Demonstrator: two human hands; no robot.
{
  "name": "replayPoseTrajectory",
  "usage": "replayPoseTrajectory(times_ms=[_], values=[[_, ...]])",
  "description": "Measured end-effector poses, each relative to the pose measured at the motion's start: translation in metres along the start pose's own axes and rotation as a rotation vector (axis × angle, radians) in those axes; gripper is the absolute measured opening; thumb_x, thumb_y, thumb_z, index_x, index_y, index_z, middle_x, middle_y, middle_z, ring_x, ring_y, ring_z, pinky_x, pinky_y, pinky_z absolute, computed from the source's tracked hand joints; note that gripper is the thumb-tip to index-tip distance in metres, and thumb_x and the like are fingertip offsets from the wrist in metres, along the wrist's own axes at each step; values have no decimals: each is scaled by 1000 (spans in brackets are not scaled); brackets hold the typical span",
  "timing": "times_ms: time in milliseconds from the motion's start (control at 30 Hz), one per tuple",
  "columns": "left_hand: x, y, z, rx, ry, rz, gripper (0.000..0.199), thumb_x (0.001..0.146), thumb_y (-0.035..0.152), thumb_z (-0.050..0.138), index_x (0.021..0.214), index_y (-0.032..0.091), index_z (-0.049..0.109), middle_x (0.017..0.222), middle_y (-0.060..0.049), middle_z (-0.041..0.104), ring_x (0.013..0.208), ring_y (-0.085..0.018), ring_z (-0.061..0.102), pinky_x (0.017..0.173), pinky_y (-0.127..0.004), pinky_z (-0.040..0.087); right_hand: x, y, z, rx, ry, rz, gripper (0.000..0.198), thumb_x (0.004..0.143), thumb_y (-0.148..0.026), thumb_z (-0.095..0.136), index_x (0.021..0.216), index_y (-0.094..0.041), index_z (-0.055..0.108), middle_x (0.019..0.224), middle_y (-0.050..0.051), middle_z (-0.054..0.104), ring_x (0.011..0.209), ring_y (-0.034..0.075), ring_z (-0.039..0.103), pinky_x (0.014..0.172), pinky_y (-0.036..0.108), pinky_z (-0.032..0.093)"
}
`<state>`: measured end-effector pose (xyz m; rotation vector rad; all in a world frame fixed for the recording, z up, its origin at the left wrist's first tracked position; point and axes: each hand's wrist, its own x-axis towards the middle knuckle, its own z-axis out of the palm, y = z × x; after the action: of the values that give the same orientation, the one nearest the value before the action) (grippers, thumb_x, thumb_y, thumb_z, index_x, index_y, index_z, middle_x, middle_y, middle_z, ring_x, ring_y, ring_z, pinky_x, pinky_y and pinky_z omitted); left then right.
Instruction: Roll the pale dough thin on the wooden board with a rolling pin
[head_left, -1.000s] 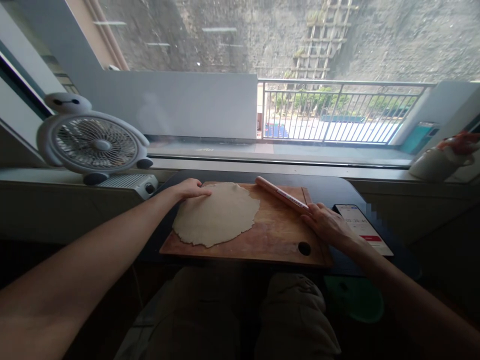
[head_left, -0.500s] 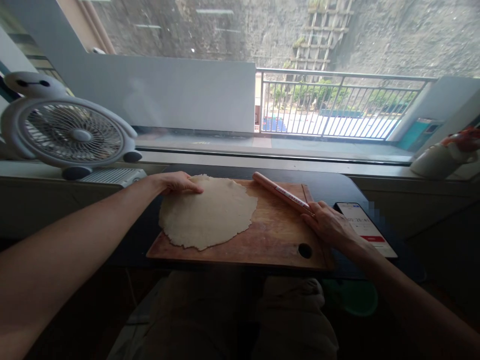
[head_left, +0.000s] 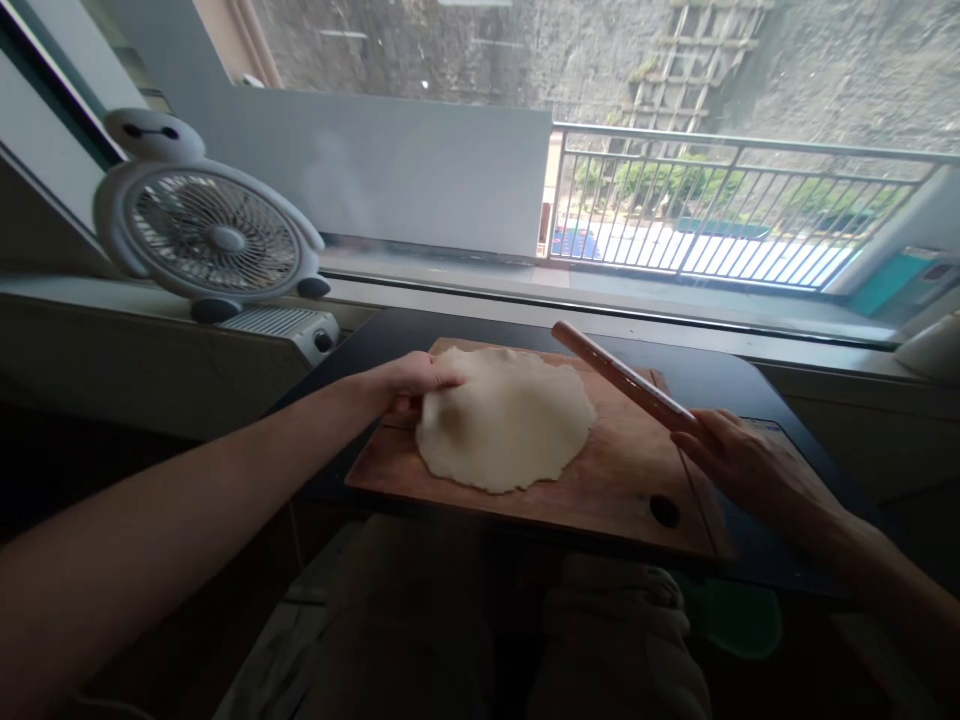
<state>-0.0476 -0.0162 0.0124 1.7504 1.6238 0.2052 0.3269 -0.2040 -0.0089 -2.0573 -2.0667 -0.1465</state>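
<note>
A thin, ragged-edged sheet of dough (head_left: 517,425) lies over the wooden cutting board (head_left: 600,510). My left hand (head_left: 420,380) pinches its left edge, the thumb on top and the other fingers underneath; that edge is lifted a little off the board. In my right hand (head_left: 731,450) is a rolling pin (head_left: 622,375), gripped at its near end. The pin slants up and to the left, above the board's right side and apart from the dough. The wrapped fingers hide the pin's near end.
A dark table (head_left: 705,375) carries the board by the window. On a white box (head_left: 289,330) at the left stands a white fan (head_left: 225,240). A phone (head_left: 772,430) lies mostly behind my right hand. Below the table is a green basin (head_left: 739,615).
The view has swung left and the scene sits further right. My left hand has raised the dough's left edge. My right hand has lifted the rolling pin and now covers most of the phone.
</note>
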Motion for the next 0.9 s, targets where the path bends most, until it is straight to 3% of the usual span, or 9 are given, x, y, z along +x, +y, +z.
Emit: replayPoseTrajectory(times_ms=[100, 200, 267, 367, 433, 533, 733, 833, 900], values=[[-17, -6, -18, 133, -51, 84, 36, 67, 46, 63, 89, 19, 67, 81, -4, 71, 77, -25, 66, 63, -30, 51, -9, -7, -8, -4, -9, -113, 35, 90, -53, 39, 87, -24, 58, 78, 3, 58, 60, 17, 54, 51, 28, 33], [-17, 23, -24, 408, 271, 224, 37, 73, 47, 55, 93, 18, 66, 91, -7, 69, 89, -28, 64, 74, -34, 49, -9, -11, -6, 3, -28, -153, 34, 90, -51, 39, 82, -24, 57, 78, 2, 57, 56, 15, 52, 50, 28, 32], [-8, 54, -7, 487, 406, 391, 41, 81, 46, 43, 104, 18, 63, 107, -9, 66, 99, -26, 60, 83, -34, 47, -6, -13, -1, 15, -46, -170, 33, 91, -50, 39, 85, -24, 58, 82, 3, 57, 58, 15, 53, 51, 28, 35], [12, 94, 40, 569, 258, 682, 49, 89, 47, 28, 116, 17, 57, 128, -9, 56, 118, -23, 49, 99, -35, 37, -3, -15, 6, 24, -68, -189, 31, 92, -48, 39, 88, -24, 58, 87, 3, 57, 64, 15, 54, 57, 29, 39], [28, 109, 72, 598, 136, 724, 55, 91, 48, 20, 126, 18, 51, 140, -8, 46, 131, -23, 35, 109, -41, 25, -3, -15, 9, 29, -67, -187, 29, 93, -45, 37, 92, -24, 58, 90, 4, 56, 68, 16, 54, 62, 30, 42], [53, 125, 100, 603, 103, 683, 62, 91, 50, 15, 138, 17, 38, 150, -7, 30, 140, -23, 16, 113, -50, 8, 0, -11, 11, 34, -47, -158, 29, 94, -43, 36, 106, -25, 56, 97, 5, 55, 75, 18, 55, 68, 32, 44], [79, 154, 104, 595, 43, 549, 65, 90, 57, 15, 140, 20, 35, 151, -6, 29, 140, -25, 18, 113, -51, 6, 22, 2, 12, -19, -3, -108, 35, 95, -43, 33, 114, -23, 55, 100, 8, 53, 83, 21, 54, 76, 36, 44], [58, 141, 94, 647, -22, 626, 55, 93, 50, 18, 129, 23, 49, 143, -6, 43, 138, -27, 24, 111, -55, 6, 12, 0, 14, -1, -2, -138, 34, 95, -41, 35, 118, -24, 53, 99, 7, 52, 81, 20, 53, 74, 34, 44], [40, 125, 86, 688, -74, 696, 52, 94, 45, 18, 128, 23, 50, 142, -5, 44, 138, -26, 24, 111, -56, 7, 1, -1, 17, 28, 1, -161, 33, 94, -40, 37, 121, -26, 51, 101, 6, 53, 81, 19, 53, 73, 33, 44]])
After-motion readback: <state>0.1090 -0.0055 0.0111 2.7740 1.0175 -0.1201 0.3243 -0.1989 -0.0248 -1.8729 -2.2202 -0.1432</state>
